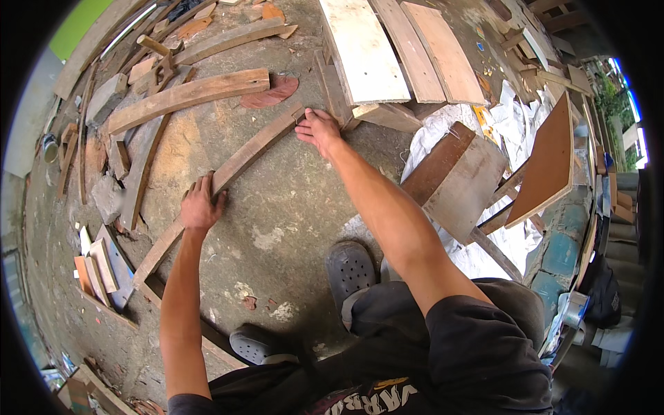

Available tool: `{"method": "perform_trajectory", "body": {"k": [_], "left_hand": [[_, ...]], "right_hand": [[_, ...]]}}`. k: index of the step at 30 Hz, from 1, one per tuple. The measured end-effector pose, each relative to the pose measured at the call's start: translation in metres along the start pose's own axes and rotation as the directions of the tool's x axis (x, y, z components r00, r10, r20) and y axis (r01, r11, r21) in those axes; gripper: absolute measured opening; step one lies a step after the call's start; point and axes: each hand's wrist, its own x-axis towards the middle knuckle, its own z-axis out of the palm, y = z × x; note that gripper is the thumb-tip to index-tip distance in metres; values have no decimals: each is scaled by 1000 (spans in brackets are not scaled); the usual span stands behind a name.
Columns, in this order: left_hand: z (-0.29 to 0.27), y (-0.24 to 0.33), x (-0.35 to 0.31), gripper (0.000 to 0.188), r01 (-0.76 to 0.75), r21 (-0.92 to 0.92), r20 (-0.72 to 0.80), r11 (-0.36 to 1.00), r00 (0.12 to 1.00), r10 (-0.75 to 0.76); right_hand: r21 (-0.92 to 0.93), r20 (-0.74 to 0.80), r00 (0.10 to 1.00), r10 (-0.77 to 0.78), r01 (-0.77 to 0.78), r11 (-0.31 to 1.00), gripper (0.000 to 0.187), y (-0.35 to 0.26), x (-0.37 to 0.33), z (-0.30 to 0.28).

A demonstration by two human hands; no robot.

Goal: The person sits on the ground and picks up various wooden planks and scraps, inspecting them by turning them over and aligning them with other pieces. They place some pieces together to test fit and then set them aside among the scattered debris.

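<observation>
A long, narrow wooden beam (254, 150) slants across the concrete floor in front of me, its far end pointing up and to the right. My left hand (201, 205) is wrapped over it around the middle, fingers on one side and thumb on the other. At the far end, my right hand (320, 131) closes its fingers against the wood. A small thin dark mark or piece shows by those fingertips, too small to name. Just beyond that hand stands a wooden bench-like piece with a pale board (364, 55) on top.
A thick curved timber (190, 100) and a hand plane (164, 69) lie at the far left. Small offcuts (100, 266) rest at the left. On the right, brown panels (546, 166) lean over white sacking (508, 124). My clog (351, 270) is near the beam.
</observation>
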Motion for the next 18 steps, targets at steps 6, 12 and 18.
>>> {"method": "perform_trajectory", "body": {"k": [6, 12, 18], "left_hand": [[-2, 2, 0, 56, 16, -3, 25, 1000, 1000, -16], [-3, 2, 0, 56, 8, 12, 17, 1000, 1000, -8], [-3, 0, -1, 56, -2, 21, 12, 1000, 1000, 2]], "right_hand": [[-10, 2, 1000, -8, 8, 1000, 46, -2, -1, 0], [-8, 33, 997, -76, 76, 997, 51, 1, -3, -3], [53, -39, 994, -107, 109, 993, 57, 6, -6, 7]]}}
